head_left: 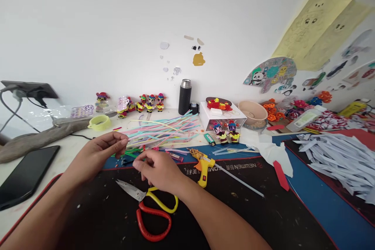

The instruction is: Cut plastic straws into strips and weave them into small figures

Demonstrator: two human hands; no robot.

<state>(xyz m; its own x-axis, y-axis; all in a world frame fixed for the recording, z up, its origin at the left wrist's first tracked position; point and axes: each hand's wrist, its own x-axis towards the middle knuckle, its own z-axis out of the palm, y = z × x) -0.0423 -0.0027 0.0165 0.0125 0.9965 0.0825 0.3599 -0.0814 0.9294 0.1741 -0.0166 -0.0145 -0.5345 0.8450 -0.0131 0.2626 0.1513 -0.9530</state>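
My left hand (98, 154) is raised over the mat's far left part, thumb and fingers pinched together. Whatever is between them is too small to make out. Just behind its fingertips lies a loose pile of pastel plastic strips (166, 128). My right hand (161, 170) is also closed in a pinch, a little nearer to me, and its contents cannot be made out. Below it rest scissors (140, 196) with one red and one yellow handle, blades slightly apart. Right of that hand lies a yellow glue gun (204, 172) with a long clear glue stick (240, 181) in its back.
A black desk mat (234, 218) covers the front. A phone (27, 177) lies at left beside driftwood (43, 134) and a yellow-green tape roll (100, 122). Small figurines (150, 103), a black flask (184, 97) and a white box (222, 115) stand behind. Paper strips (342, 168) heap at right.
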